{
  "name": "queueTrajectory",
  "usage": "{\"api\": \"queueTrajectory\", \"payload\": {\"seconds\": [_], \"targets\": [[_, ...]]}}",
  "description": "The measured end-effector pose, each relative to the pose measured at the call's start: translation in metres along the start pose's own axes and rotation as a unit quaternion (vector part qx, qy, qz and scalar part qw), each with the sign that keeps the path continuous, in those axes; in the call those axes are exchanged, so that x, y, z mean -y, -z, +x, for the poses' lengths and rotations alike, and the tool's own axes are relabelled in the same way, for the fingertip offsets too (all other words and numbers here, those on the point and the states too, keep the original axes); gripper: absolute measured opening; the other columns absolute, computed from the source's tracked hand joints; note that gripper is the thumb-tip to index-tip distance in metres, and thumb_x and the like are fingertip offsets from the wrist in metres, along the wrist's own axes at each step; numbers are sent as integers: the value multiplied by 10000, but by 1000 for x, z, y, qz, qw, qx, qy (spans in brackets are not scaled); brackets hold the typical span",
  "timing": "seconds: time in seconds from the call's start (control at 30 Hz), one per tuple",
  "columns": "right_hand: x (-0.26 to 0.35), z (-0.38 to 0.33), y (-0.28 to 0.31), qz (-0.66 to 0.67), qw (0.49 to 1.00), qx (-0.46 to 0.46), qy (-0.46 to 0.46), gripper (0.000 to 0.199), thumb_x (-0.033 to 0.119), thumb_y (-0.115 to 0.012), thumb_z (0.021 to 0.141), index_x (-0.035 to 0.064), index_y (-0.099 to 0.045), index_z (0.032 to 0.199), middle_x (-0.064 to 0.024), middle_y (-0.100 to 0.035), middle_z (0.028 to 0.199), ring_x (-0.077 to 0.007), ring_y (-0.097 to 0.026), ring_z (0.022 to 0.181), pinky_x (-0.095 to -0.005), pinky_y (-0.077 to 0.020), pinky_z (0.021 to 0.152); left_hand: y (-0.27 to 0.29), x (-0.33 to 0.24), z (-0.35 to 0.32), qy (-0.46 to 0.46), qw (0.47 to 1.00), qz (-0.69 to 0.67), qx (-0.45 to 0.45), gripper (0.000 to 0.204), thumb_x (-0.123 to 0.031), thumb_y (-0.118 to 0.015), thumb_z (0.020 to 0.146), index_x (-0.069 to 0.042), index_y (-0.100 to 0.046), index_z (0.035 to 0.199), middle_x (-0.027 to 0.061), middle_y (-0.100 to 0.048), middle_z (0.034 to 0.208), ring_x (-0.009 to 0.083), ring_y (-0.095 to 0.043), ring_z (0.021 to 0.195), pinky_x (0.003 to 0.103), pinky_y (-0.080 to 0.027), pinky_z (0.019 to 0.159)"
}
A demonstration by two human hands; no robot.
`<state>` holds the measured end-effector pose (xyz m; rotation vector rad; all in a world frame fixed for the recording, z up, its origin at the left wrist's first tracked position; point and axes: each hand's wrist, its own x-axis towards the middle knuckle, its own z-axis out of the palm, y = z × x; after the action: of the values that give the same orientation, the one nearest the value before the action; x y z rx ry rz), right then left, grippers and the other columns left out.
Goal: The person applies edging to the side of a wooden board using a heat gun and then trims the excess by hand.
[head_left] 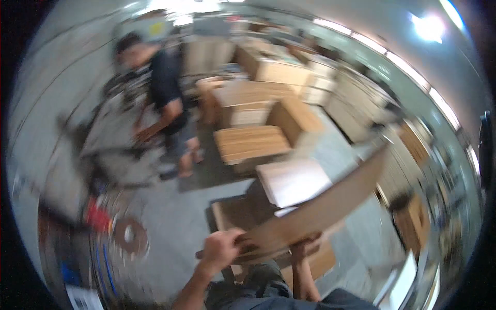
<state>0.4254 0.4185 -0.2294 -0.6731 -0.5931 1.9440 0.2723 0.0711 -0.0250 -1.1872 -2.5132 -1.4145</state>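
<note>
Long brown panel (325,209) slants up and away to the right, both hands on it

And here we are with the panel up off the floor (173,222), tilted across the front of the body, and its long axis is the thing to watch! It runs from the near end, low and just left of the middle, up to the far corner well out on the right. The left hand (221,252) has that near end, fingers closed over it. The right hand (308,244) is farther along, beneath the lower edge, its fingers bent up against the wood; blur hides exactly how tightly they grip. So look at the balance: both holds sit on the nearer part, the right one closer to the middle, and a long stretch reaches out beyond it with no hand there at all. From the right fingers, that free end lies up and to the right; from the left fingers, almost the whole length lies that way.

Just behind the panel, partly covered by it, a pale board (294,183) catches the light, an open brown carcass (227,213) beside it. Farther back stands a wood-topped unit (253,142). Over on the left, well apart, a co-worker (168,82) bends over another surface.
</note>
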Motion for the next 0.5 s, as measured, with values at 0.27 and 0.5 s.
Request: {"api": "queueTrajectory", "payload": {"seconds": [0.27,0.5], "targets": [[-84,-87,-42,-141,945,212,-207,677,641,-481,1084,112,-536,1503,-93,-569,1513,-303,-535,1374,-454,-421,1182,34,-40,-98,39,989,80,-115,406,-483,-714,1018,-82,-677,1062,93,-718,751,300,-725,672,457,-592,642],[-125,-137,-90,-171,862,346,-329,633,609,-495,1088,98,-556,1457,-93,-592,1456,-290,-553,1343,-447,-435,1165,106,-70,-211,114,947,176,-243,405,-465,-729,1013,-101,-592,900,56,-606,659,299,-683,584,429,-537,560]]}}
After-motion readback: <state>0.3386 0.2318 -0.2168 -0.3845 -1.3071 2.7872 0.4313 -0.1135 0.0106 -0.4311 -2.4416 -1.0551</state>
